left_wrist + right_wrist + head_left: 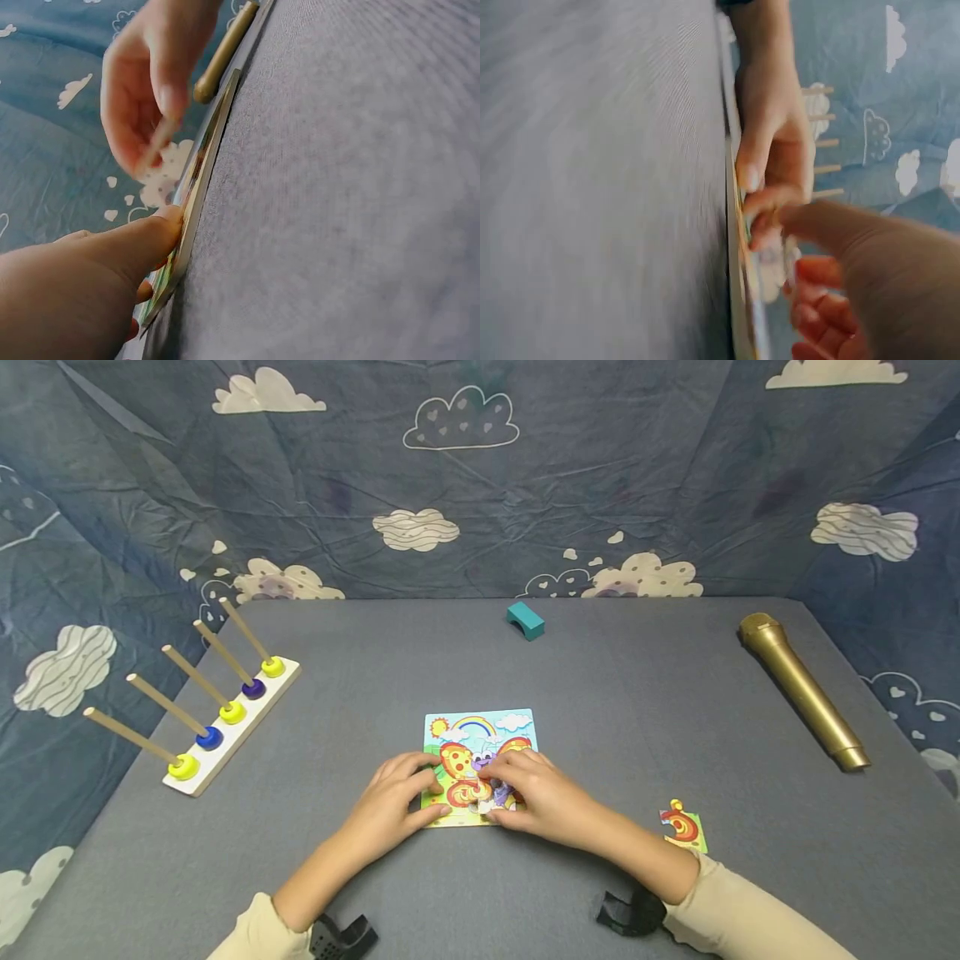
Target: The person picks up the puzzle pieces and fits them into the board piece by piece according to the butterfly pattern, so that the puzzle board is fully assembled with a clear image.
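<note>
A square butterfly jigsaw puzzle (437, 743) with a sky, sun and rainbow lies flat on the grey table. My left hand (393, 795) rests on its left side, fingers spread and thumb near the front edge. Over the lower right part of the picture, my right hand (546, 800) pinches a puzzle piece (159, 142) between thumb and fingers. In the left wrist view that piece is tilted and held above the board. Part of the puzzle's right side is hidden under the right hand. Another puzzle piece (684, 828), red, yellow and green, lies beside the right forearm.
At the left stands a white peg rack (251, 727) with wooden pegs and yellow and blue rings. A teal arch block (527, 621) sits near the back edge. To the right lies a gold microphone (804, 692). A cloud-patterned cloth (480, 485) hangs behind the table.
</note>
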{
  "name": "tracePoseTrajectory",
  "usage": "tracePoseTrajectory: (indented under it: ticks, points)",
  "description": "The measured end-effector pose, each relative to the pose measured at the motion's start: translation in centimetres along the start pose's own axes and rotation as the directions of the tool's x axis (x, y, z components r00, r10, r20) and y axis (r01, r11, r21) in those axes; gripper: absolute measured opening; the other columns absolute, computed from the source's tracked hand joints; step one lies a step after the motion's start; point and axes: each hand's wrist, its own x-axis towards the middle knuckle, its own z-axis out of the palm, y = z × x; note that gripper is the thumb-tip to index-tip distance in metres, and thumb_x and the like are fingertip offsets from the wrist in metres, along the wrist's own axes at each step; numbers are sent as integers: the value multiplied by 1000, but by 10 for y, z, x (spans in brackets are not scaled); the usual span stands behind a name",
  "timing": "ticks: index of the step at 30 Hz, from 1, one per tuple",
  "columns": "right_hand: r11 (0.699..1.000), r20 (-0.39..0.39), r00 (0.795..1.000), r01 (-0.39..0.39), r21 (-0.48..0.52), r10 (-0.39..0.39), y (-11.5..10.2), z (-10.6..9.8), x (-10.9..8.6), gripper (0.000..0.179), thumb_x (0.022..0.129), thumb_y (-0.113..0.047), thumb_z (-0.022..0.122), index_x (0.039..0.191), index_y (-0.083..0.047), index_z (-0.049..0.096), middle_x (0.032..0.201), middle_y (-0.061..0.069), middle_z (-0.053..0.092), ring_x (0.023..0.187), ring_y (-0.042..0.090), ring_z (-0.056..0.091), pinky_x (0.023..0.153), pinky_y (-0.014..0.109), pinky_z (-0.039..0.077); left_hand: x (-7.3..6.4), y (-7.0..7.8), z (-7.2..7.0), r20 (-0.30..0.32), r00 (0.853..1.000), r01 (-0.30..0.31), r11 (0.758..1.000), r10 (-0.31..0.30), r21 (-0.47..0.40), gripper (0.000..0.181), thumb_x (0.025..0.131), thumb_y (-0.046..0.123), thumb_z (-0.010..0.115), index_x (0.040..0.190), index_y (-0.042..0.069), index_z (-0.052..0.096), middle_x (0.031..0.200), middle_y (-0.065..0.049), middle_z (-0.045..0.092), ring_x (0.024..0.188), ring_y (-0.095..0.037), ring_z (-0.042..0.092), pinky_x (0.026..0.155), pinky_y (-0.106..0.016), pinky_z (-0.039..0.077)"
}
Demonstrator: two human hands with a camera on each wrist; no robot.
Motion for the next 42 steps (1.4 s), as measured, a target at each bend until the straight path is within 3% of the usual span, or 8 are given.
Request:
tracePoseTrajectory:
  ticks: [3, 9, 17, 22, 26, 34, 38, 42]
  points:
    - [1000, 30, 999, -20, 12, 20, 4, 10, 6, 38, 75, -26, 72, 108, -9, 62, 103, -2, 56, 96, 13, 49, 82, 35, 39, 2, 0, 2, -13, 1000, -7, 1000, 7, -24, 22, 73, 30, 73, 85, 19, 58, 114, -4, 55, 109, -28, 46, 92, -45, 33]
    - [995, 67, 996, -68, 74, 63, 9, 19, 11, 37, 74, -25, 73, 108, -13, 64, 102, -3, 55, 93, 12, 48, 77, 32, 40, 2, -1, 2, -9, 998, -61, 997, 61, -50, 34, 76, 26, 71, 109, 20, 63, 115, -2, 53, 110, -24, 45, 93, -44, 33]
    - [991, 50, 995, -90, 98, 85, 9, 21, 12, 37, 71, -27, 76, 105, -13, 67, 102, -4, 54, 93, 12, 48, 77, 32, 39, 1, 0, 1, 26, 987, -157, 986, 158, -51, 26, 80, 22, 68, 105, 25, 69, 114, -2, 55, 109, -19, 46, 89, -40, 35]
    - [990, 41, 993, -114, 85, 111, 7, 21, 12, 40, 69, -29, 77, 105, -13, 69, 99, -6, 51, 91, 12, 45, 77, 33, 35, 1, 0, 0, 50, 988, -142, 989, 144, -45, 23, 80, 26, 67, 104, 27, 70, 115, -1, 55, 111, -18, 45, 90, -39, 34]
    - [986, 90, 986, -145, 83, 138, 4, 17, 10, 44, 70, -31, 76, 110, -16, 66, 102, -6, 49, 93, 12, 42, 80, 36, 32, 1, 1, 0, 70, 991, -109, 992, 113, -62, 23, 81, 27, 66, 104, 27, 70, 116, 0, 54, 112, -18, 44, 92, -39, 32]
    - [977, 169, 976, -163, 139, 139, 2, -7, 4, 56, 74, -32, 74, 123, -12, 54, 116, -2, 48, 105, 14, 43, 88, 43, 32, 0, 0, 2, 90, 991, -89, 992, 96, -85, 22, 81, 30, 66, 103, 27, 69, 118, 2, 53, 113, -17, 43, 92, -39, 32]
    - [980, 106, 984, -155, 122, 142, 0, -29, -6, 60, 74, -31, 74, 127, -14, 50, 122, 0, 44, 111, 19, 40, 91, 47, 31, 0, 0, 2, 99, 991, -78, 992, 88, -100, 26, 80, 35, 67, 104, 27, 69, 119, 2, 51, 114, -17, 42, 93, -40, 31]
    - [984, -11, 988, -150, 95, 152, 1, -54, -26, 66, 71, -29, 77, 129, -15, 48, 125, 1, 42, 114, 21, 38, 89, 48, 34, -1, 0, 0, 120, 990, -58, 993, 70, -98, 33, 77, 43, 67, 106, 28, 68, 122, 2, 50, 116, -19, 40, 95, -41, 29]
